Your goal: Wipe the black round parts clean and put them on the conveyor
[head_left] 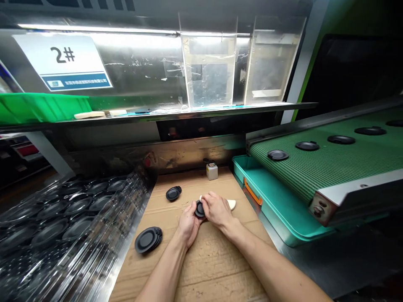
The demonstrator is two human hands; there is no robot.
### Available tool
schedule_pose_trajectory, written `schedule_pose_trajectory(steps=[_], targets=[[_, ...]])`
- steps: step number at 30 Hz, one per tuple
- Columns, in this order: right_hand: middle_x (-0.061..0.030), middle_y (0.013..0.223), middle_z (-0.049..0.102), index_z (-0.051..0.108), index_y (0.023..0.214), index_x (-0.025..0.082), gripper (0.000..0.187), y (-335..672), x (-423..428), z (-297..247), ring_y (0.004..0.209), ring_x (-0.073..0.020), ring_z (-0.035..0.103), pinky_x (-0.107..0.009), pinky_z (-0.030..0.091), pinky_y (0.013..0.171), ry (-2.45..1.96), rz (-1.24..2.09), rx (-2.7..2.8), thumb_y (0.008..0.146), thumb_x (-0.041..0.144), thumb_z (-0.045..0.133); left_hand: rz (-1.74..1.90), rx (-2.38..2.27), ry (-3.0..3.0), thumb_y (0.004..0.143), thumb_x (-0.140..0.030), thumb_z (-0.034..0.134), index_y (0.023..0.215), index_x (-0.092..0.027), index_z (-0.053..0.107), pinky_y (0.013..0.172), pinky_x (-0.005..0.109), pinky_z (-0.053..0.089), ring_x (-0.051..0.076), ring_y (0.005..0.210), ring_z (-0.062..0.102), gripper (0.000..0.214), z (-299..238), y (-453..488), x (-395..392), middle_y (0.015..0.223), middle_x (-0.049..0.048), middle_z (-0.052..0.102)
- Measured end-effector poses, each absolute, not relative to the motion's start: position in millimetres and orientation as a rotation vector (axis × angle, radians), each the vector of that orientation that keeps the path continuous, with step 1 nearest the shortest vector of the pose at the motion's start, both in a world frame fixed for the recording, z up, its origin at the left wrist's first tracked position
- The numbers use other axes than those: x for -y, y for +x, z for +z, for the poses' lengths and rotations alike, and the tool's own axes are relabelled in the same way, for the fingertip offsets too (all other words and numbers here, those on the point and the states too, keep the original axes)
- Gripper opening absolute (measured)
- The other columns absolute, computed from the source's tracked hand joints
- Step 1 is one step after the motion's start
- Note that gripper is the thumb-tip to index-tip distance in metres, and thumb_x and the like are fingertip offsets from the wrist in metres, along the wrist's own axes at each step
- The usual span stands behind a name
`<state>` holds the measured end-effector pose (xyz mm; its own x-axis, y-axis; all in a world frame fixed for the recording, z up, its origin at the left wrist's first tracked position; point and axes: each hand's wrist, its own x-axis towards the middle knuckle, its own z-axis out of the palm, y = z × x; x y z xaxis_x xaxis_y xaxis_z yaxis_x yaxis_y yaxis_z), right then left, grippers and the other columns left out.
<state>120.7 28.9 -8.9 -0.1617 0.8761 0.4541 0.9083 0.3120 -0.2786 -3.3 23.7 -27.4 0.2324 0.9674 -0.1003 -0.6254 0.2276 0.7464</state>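
Note:
My left hand (188,221) and my right hand (216,209) meet over the cardboard sheet (201,260). Between them they hold a small round black disc (199,208) upright. My left fingers curl around its left edge. My right fingers close on its right side and also pinch a white cloth or pad (231,204), which sticks out to the right. A small stack of black discs (148,239) lies on the cardboard to the left of my left wrist. A single black disc (173,193) lies farther back.
A small white bottle (212,171) stands at the back of the cardboard. Clear plastic trays (72,214) holding several black discs fill the left. On the right, a green conveyor belt (330,163) carries several discs above a teal bin (273,201). A shelf (157,115) runs overhead.

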Motion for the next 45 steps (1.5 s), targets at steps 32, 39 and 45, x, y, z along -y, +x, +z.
schedule_pose_trajectory(steps=[32, 39, 45], targets=[[-0.0001, 0.065, 0.062, 0.067, 0.071, 0.018, 0.037, 147, -18, 5, 0.061, -0.0117, 0.052, -0.022, 0.034, 0.056, -1.332, 0.601, 2.052, 0.087, 0.043, 0.046, 1.239, -0.655, 0.418, 0.089, -0.031, 0.053, 0.113, -0.014, 0.058, 0.074, 0.034, 0.055, 0.023, 0.092, 0.067, 0.030, -21, -35, -43, 0.106, 0.0142, 0.068], [-0.0068, 0.107, 0.064, 0.063, 0.112, 0.028, 0.049, 199, -31, 3, 0.102, -0.0266, 0.056, -0.033, 0.038, 0.083, -1.696, 0.346, 2.262, 0.066, 0.042, 0.070, 1.211, -0.553, 0.228, 0.092, -0.031, 0.042, 0.111, -0.015, 0.053, 0.078, 0.047, 0.054, 0.029, 0.096, 0.066, 0.026, -17, -49, -45, 0.104, 0.0136, 0.066], [-0.0062, 0.106, 0.063, 0.059, 0.112, 0.023, 0.034, 173, -28, 2, 0.098, -0.0213, 0.057, -0.031, 0.041, 0.084, -1.444, 0.335, 2.034, 0.083, 0.040, 0.055, 1.097, -0.471, 0.229, 0.090, -0.023, 0.041, 0.112, -0.010, 0.052, 0.089, 0.058, 0.048, 0.035, 0.111, 0.059, 0.028, -14, -53, -42, 0.121, 0.0206, 0.060]])
